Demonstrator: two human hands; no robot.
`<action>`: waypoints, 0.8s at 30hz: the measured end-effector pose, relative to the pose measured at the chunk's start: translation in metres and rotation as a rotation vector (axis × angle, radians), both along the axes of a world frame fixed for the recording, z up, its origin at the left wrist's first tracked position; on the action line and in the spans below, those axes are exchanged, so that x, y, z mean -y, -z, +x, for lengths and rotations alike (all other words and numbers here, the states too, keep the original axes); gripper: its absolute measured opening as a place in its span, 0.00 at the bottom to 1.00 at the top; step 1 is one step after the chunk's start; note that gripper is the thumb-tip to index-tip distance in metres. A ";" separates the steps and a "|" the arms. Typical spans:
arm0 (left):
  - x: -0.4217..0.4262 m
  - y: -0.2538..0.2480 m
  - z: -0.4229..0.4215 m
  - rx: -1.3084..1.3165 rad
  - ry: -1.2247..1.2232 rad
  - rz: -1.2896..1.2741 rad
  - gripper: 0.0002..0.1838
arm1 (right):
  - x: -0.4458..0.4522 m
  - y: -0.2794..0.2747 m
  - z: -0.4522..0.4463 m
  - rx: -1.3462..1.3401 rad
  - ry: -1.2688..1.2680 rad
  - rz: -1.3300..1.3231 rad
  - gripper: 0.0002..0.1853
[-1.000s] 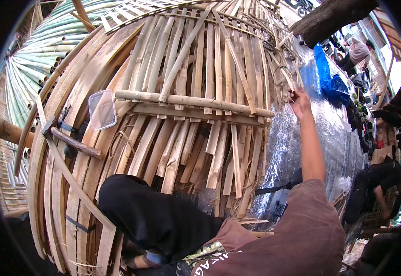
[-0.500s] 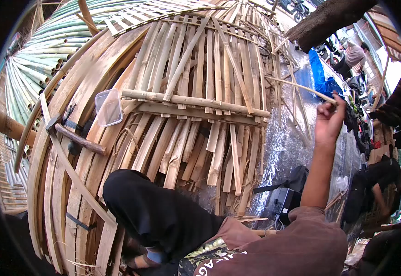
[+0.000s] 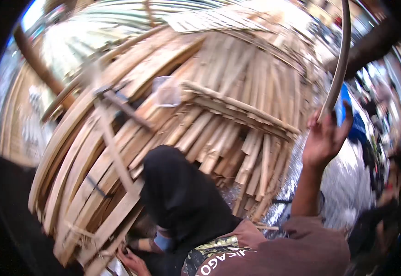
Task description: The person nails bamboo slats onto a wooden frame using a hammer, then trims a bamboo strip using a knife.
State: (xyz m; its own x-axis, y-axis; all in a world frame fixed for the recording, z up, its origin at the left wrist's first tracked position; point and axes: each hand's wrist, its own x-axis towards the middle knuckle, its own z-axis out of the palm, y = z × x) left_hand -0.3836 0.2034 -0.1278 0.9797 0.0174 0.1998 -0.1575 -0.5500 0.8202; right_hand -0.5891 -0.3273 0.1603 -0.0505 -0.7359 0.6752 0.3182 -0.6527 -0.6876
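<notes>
At the right, my right hand [image 3: 322, 140] is raised with a thin wooden stick [image 3: 342, 60] pinched near its lower end. The stick rises upward and looks bent by the lens; the other fingers are spread. Low in the view, my left hand [image 3: 135, 264] is partly cut off by the bottom edge. Its fingers look apart, close to my foot and the end of a wooden plank [image 3: 113, 225]. A hammer [image 3: 126, 108] with a wooden handle lies on the curved planks. Beside it sits a clear plastic container [image 3: 167, 93].
Rows of split wooden slats [image 3: 228, 152] lie beneath a crosswise pole [image 3: 241, 109]. Green bamboo poles [image 3: 81, 41] are stacked at the far left. A dark log [image 3: 370, 46] juts in at upper right. My bent knee [image 3: 177, 184] is in front.
The view has swung, shifting the slats and hammer rightward. The stick has turned from lying sideways to pointing upward in my right hand. My left hand now shows at the bottom.
</notes>
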 end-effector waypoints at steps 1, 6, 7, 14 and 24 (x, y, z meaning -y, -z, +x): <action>0.009 -0.016 -0.007 0.128 -0.026 0.164 0.11 | -0.014 0.014 0.026 0.021 -0.013 0.027 0.31; 0.070 -0.083 -0.001 0.449 -0.091 -0.078 0.12 | -0.157 0.039 0.150 0.081 -0.818 0.310 0.41; 0.074 -0.092 -0.006 0.438 -0.082 -0.170 0.15 | -0.187 0.043 0.162 0.036 -0.982 0.391 0.40; 0.062 -0.220 -0.004 0.937 0.117 0.349 0.25 | -0.308 0.059 0.175 -0.248 -1.796 0.758 0.39; 0.024 -0.216 0.014 0.835 0.534 0.501 0.15 | -0.317 0.059 0.173 -0.614 -1.996 0.609 0.36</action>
